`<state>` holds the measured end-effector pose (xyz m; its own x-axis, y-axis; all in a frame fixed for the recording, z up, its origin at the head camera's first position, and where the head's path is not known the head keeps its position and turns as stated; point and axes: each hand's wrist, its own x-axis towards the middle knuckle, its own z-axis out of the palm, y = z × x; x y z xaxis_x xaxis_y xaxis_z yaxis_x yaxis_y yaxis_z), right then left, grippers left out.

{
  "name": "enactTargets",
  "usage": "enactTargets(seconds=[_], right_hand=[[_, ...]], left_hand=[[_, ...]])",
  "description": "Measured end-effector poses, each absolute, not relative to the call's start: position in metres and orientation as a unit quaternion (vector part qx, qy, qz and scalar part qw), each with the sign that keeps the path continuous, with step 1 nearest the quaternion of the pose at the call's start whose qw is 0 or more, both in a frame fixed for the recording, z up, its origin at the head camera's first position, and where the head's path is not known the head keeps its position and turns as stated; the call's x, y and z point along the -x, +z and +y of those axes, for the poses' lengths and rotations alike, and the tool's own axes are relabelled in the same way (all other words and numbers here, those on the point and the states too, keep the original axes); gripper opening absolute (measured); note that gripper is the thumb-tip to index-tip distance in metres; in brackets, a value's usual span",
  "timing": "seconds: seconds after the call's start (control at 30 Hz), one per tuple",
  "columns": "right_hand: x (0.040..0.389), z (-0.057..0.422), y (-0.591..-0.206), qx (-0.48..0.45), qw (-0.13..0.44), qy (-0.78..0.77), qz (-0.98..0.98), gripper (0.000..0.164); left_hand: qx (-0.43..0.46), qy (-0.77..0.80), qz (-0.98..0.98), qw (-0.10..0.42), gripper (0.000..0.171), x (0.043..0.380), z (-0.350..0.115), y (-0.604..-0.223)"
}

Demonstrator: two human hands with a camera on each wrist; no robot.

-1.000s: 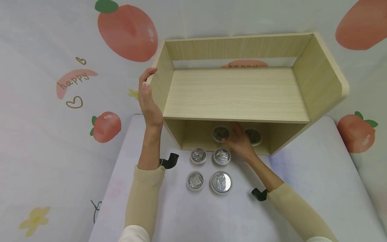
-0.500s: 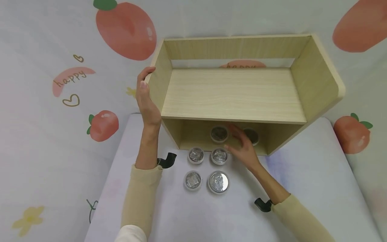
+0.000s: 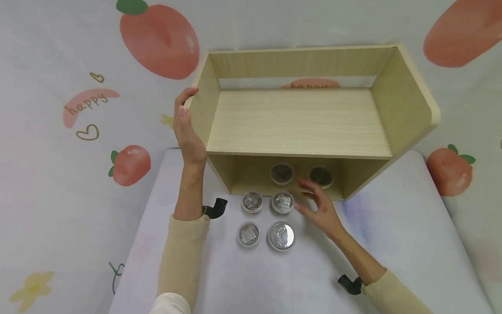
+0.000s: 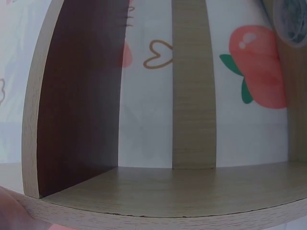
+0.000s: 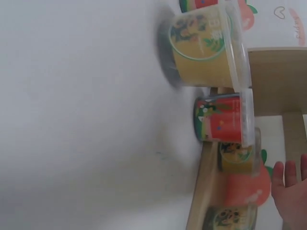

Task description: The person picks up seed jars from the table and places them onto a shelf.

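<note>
The left hand (image 3: 188, 135) is gripping the shelf (image 3: 298, 122) at left; the right hand (image 3: 321, 210), fingers wide, is hovering beside a tub (image 3: 282, 203).

The shelf (image 3: 300, 122) is pale wood-grained, one tub (image 5: 225, 120) red, the backdrop (image 3: 43, 196) fruit-printed white.

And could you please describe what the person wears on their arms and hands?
The person wears plain beige fabric sleeves, with white cloth showing further up the left arm. Small black angular fittings jut out beside the sleeve ends. The left hand and right hand are ungloved.
</note>
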<state>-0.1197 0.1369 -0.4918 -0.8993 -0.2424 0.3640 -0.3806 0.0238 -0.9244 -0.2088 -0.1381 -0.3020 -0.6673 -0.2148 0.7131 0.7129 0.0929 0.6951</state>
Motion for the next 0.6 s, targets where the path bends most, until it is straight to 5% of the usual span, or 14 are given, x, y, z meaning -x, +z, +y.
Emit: enactTargets(seconds=[0.6], right_hand=[[0.082,0.135,-0.514,-0.24,0.021,0.666,-0.706,0.059]], left_hand=[[0.185,-0.678,-0.623,0.344,0.044,0.212,-0.137,-0.303]])
